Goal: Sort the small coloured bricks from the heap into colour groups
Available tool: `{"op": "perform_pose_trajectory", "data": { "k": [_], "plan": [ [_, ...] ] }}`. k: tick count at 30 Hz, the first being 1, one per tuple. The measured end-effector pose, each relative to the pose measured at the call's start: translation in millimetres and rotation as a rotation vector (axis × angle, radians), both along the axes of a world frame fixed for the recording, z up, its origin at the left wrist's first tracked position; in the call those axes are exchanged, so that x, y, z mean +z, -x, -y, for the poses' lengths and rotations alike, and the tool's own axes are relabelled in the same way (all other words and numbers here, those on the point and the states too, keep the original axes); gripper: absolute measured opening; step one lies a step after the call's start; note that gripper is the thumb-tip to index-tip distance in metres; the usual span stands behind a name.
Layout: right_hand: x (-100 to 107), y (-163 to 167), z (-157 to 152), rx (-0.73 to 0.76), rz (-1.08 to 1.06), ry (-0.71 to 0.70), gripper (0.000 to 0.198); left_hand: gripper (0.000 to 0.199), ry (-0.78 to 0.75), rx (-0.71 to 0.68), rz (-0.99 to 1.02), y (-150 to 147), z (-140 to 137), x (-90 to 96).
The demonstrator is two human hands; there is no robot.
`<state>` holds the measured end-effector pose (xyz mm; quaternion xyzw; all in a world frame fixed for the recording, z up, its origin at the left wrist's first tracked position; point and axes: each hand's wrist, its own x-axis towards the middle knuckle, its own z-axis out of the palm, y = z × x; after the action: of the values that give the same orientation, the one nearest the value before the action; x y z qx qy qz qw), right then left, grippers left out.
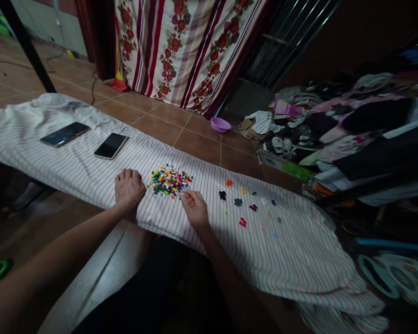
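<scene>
A heap of small multicoloured beads [170,180] lies on a striped cloth [153,213]. Just left of the heap, my left hand [129,188] rests on the cloth with its fingers curled in. At the heap's lower right edge, my right hand [196,209] has thumb and fingertips pinched together; whatever is between them is too small to make out. Right of this hand, beads sit in little single-colour groups, among them orange beads [229,183], black beads [222,195], grey beads [238,202], brown beads [253,208] and red beads [243,222].
Two dark-screened devices, a larger one [65,134] and a phone [111,145], lie on the cloth to the left. Beyond the table's far edge a purple basin [220,125] stands on the tiled floor. Piled clothes [337,120] fill the right side. A flowered curtain [181,51] hangs behind.
</scene>
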<state>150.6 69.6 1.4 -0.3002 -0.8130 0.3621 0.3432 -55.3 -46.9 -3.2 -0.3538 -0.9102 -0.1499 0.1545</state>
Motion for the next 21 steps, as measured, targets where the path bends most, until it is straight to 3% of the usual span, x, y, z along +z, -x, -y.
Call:
{"op": "perform_pose_trajectory", "data": {
  "k": [5,12,16,21],
  "plan": [
    [-6,41,33,0.014,0.205,-0.041,0.021,0.026,-0.007,-0.005,0.009,0,0,1.7],
    [-6,57,47,-0.090,0.455,-0.182,0.017,0.028,-0.050,-0.024,0.017,2,-1,-2.5],
    [-8,55,48,-0.095,0.451,-0.215,0.019,0.029,-0.062,-0.025,0.031,2,0,-4.1],
    [-10,52,46,-0.091,0.357,-0.148,0.018,0.031,-0.052,-0.029,0.041,2,1,-2.3]
  ]
}}
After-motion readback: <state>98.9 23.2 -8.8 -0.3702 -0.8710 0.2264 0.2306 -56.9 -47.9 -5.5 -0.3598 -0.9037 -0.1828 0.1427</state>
